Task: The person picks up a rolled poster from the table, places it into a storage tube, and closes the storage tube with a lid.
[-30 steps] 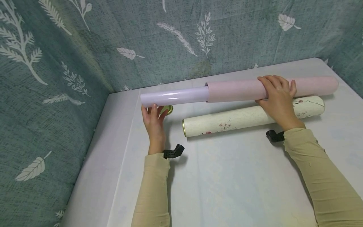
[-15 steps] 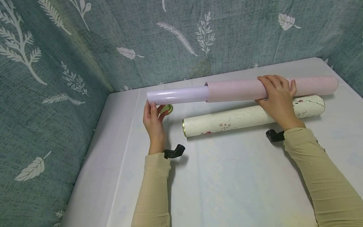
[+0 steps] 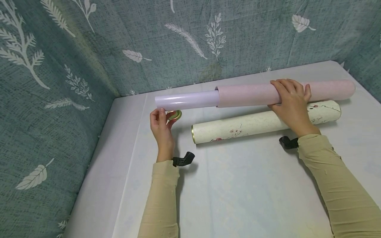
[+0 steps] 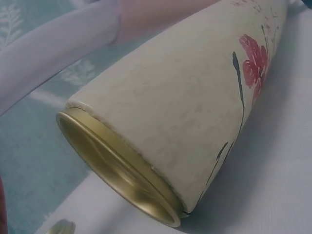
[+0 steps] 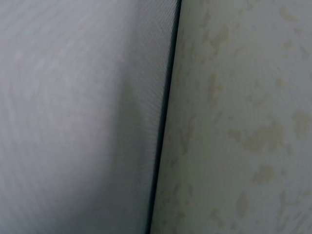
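Note:
A glossy pale lavender roll of paper (image 3: 187, 100) sticks out of the left end of a pink cardboard tube (image 3: 247, 95). At the roll's outer end, my left hand (image 3: 162, 134) has its thumb on the lower edge; the other fingers are bent below and partly hidden. My right hand (image 3: 293, 105) grips the pink tube from above around its middle. In front lies a cream tube (image 3: 235, 129) with red blossoms and a gold metal rim (image 4: 119, 165) at its left end. Cream tube surface (image 5: 239, 117) fills the right of the right wrist view.
A round gold lid (image 3: 178, 115) lies on the white-covered table (image 3: 238, 185), just behind my left fingers. Green leaf-patterned fabric (image 3: 184, 49) hangs behind the table and along its left side. Black wrist mounts (image 3: 184, 159) are on both forearms.
The paper roll has slid a little to the right, farther into the pink tube. My left hand shifted slightly right with it, and its fingers sit lower. My right hand has stayed put.

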Demonstrator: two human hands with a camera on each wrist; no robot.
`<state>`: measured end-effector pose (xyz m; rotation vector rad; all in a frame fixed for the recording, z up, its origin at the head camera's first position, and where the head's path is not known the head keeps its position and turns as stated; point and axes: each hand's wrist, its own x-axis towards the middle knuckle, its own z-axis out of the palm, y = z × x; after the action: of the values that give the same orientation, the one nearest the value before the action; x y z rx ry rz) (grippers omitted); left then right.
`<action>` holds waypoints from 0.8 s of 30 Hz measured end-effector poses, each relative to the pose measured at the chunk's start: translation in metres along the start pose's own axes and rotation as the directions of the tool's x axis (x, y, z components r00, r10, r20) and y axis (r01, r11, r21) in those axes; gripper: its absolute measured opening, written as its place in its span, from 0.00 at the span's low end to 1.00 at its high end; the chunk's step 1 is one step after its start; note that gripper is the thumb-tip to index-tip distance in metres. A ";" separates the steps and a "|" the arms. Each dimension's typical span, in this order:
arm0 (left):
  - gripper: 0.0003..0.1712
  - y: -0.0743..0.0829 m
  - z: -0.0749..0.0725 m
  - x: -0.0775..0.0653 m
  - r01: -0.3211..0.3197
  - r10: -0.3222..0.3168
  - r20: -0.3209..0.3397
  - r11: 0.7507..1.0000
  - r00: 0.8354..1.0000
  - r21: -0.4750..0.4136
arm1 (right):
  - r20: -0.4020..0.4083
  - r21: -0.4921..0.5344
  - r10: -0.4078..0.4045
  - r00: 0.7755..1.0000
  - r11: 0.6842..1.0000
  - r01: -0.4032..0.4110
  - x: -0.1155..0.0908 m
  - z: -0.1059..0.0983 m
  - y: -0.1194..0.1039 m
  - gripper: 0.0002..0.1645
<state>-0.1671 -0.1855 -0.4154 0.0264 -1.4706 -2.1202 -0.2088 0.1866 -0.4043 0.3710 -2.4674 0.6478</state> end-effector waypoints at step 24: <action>0.16 -0.001 0.002 -0.003 0.025 -0.031 0.047 0.993 0.998 0.113 | -0.013 -0.003 -0.016 1.000 1.000 0.016 -0.001 0.001 0.001 0.41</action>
<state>-0.1661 -0.1819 -0.4164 0.0374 -1.6257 -2.0713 -0.2095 0.1871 -0.4062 0.3844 -2.4500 0.6383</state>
